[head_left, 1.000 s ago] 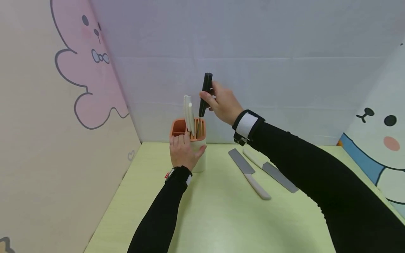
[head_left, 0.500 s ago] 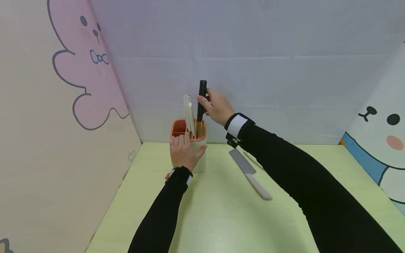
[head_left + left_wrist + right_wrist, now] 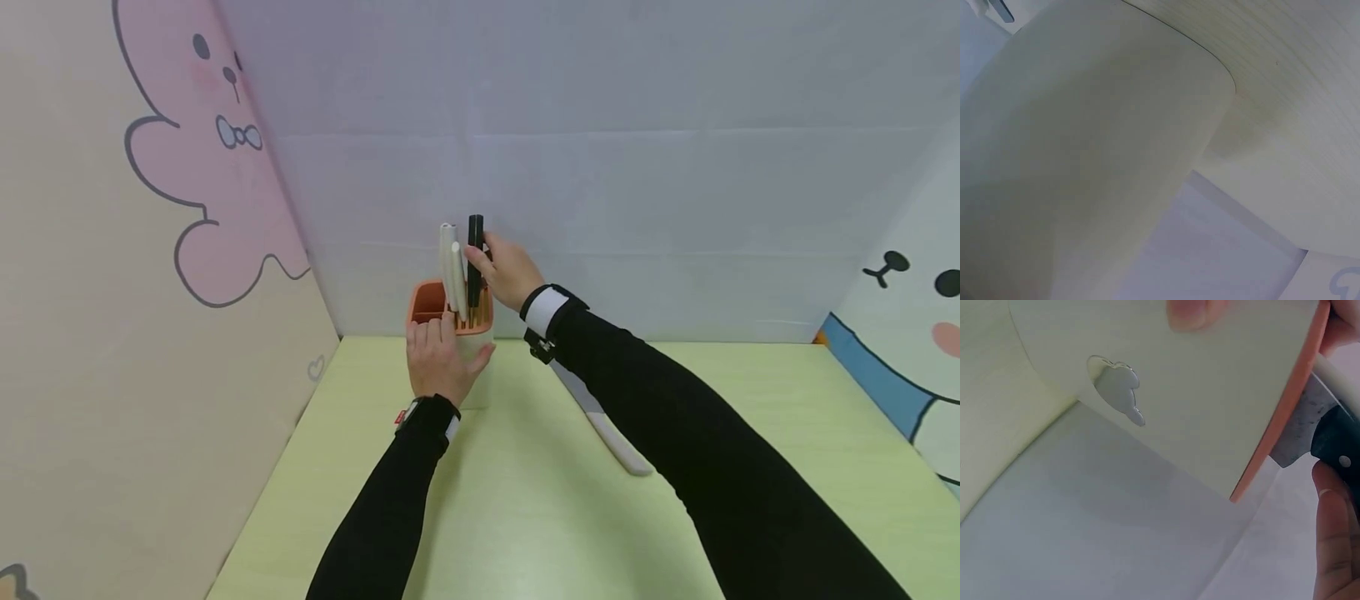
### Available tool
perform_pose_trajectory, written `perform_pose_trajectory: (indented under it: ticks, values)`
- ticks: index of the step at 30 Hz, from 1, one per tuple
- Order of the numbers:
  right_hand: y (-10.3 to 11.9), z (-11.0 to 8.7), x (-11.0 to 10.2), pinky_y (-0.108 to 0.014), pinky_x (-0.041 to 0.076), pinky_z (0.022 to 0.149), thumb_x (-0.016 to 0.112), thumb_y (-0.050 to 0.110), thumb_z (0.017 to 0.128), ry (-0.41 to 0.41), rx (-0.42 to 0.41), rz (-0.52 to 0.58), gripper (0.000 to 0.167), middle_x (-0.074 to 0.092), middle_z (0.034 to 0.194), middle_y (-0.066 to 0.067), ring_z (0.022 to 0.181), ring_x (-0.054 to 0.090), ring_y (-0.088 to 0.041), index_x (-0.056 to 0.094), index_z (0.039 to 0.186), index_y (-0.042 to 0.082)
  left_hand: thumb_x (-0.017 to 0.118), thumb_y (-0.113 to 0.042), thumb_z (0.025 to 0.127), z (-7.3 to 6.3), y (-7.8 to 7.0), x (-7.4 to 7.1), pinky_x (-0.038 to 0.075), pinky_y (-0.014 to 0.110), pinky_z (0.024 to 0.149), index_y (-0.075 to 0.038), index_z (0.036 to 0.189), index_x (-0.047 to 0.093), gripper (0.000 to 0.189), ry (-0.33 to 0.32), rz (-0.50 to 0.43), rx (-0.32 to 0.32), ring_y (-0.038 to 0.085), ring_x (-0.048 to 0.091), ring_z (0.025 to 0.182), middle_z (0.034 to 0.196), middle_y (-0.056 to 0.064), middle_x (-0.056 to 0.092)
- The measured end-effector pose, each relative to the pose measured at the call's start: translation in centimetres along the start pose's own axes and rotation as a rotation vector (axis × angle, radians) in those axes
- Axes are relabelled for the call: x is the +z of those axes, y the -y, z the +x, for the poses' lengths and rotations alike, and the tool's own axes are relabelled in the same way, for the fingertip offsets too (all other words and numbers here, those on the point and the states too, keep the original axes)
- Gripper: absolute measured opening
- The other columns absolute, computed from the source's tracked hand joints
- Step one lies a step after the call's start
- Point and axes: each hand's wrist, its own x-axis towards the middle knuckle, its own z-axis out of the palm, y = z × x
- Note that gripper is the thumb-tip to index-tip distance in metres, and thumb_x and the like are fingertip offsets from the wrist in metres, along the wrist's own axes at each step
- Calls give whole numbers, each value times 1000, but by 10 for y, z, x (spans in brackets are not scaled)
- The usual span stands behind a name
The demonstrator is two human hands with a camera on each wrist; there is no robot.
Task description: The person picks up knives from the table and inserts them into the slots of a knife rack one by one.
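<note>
A white knife holder (image 3: 429,297) with an orange slotted top stands at the table's back. My left hand (image 3: 441,357) grips its front, fingers over the rim and thumb along the right side. In the right wrist view that thumb (image 3: 1190,312) touches the white wall. My right hand (image 3: 512,273) holds the black handle of a knife (image 3: 476,232) upright over the right-hand slots. The right wrist view shows part of its blade (image 3: 1302,425) above the orange rim; the rest is hidden in the holder. White-handled knives (image 3: 448,267) stand just left of it.
A pale-handled cleaver (image 3: 617,442) lies on the yellowish table (image 3: 555,525), partly hidden beneath my right sleeve (image 3: 645,375). A pale wall (image 3: 600,192) rises directly behind the holder; another wall (image 3: 150,375) with cartoon prints borders the left.
My right hand has lowered the black-handled knife and moved slightly left, so its blade has sunk into the holder. A second cleaver is now covered by my right arm. My left hand stays put.
</note>
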Motion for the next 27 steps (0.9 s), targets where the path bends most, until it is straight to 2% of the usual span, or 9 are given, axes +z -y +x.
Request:
perform_pose_trajectory:
  ticks: [5,11,15,19,23,27]
  values:
    - [-6,0,3,-44,57,93,41,38,111,12,15,-6,41,66,119,-17,103,67,-29,54,126,2,82,-66,75,0,-2,-3,44,46,107,1,123,62,85,22,-12,-3,33,62,97,104,17,68]
    - [-10,3,6,-44,57,90,40,39,111,10,35,-16,43,67,115,-18,99,68,-30,53,129,2,80,-68,76,0,-3,-4,43,46,108,1,125,62,86,34,0,-2,32,63,98,105,16,69]
    - [-12,4,10,-43,57,88,41,39,111,-5,52,-23,51,68,119,-19,100,70,-30,48,145,1,82,-66,74,-3,-3,-4,43,46,108,1,124,62,86,38,-9,-2,32,62,98,104,17,68]
    - [-14,3,12,-43,58,89,45,35,111,-4,34,26,56,66,125,-22,105,70,-31,37,155,1,83,-66,73,-5,-3,-6,43,47,109,2,125,62,88,35,-10,1,33,62,98,103,17,67]
    - [-24,-2,15,-45,54,98,48,26,110,68,1,68,55,65,129,-22,117,65,-33,33,157,-1,83,-68,72,-5,-1,-6,44,47,108,2,123,62,88,3,1,14,32,61,96,100,17,66]
    - [-34,-10,20,-49,43,111,54,18,108,147,-15,72,56,63,136,-21,132,56,-34,35,156,-1,85,-66,71,-4,2,-6,45,47,104,2,120,62,86,-28,5,27,31,61,92,97,15,65]
